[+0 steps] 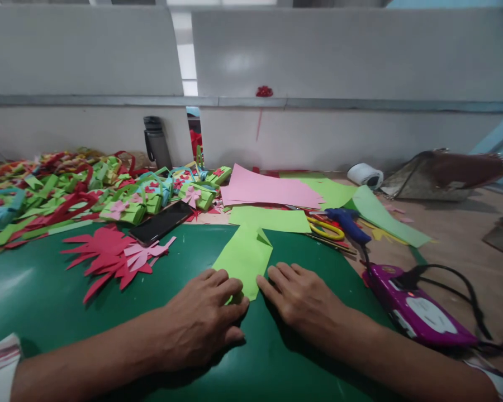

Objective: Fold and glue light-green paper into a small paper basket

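Note:
A light green paper piece (245, 259) lies on the green work surface (37, 279), with a raised fold at its upper right corner. My left hand (207, 312) is closed on its lower left edge, fingers curled over the paper. At the lower right edge, my right hand (299, 296) has its fingertips together on the paper's border; its other fingers are bent under. Just beyond the piece lies another light green sheet (272, 218). Red paper cutouts (109, 251) and pink cutouts (145, 254) are to the left of my left hand.
Small paper baskets (126, 206) are heaped at the left, near a black phone (161, 222) and a bottle (157, 142). Pink sheets (268, 190) lie at the back. On the right are yellow-handled scissors (327, 228), a blue glue gun (349, 223) and a purple power strip (419, 307) with cables.

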Demonstrator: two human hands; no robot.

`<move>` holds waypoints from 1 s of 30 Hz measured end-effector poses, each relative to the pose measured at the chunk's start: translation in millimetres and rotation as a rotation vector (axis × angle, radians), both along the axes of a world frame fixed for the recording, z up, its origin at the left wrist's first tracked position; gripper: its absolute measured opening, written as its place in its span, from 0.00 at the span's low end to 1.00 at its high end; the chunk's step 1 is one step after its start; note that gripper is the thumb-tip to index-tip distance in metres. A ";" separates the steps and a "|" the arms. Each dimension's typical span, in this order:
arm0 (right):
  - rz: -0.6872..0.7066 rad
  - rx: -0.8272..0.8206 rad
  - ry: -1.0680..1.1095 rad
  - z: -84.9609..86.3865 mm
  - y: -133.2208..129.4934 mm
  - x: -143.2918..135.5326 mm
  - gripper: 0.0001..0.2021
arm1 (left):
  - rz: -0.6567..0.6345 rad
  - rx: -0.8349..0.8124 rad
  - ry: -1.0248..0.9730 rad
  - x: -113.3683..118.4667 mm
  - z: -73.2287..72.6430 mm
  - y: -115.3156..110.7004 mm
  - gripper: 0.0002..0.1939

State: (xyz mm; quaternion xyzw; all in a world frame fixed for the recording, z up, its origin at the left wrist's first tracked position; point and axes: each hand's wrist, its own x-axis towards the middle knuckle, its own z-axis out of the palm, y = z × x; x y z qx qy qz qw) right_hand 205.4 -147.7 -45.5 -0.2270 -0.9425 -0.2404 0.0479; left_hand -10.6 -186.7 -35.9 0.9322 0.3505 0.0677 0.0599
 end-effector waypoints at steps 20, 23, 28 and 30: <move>-0.003 -0.293 0.101 8.1 28.0 -8.0 0.04 | 0.166 0.113 -0.103 -13.1 -5.8 5.5 0.16; 0.023 -0.301 0.120 4.2 25.3 -10.6 0.05 | 0.159 0.089 -0.091 -12.3 -4.4 6.7 0.16; 0.095 -0.276 0.156 -1.2 12.3 -19.0 0.07 | 0.184 0.127 -0.109 -12.5 -4.1 8.6 0.07; 0.108 -0.262 0.170 -0.8 6.7 -21.6 0.08 | 0.181 0.172 -0.119 -13.4 -5.5 9.9 0.03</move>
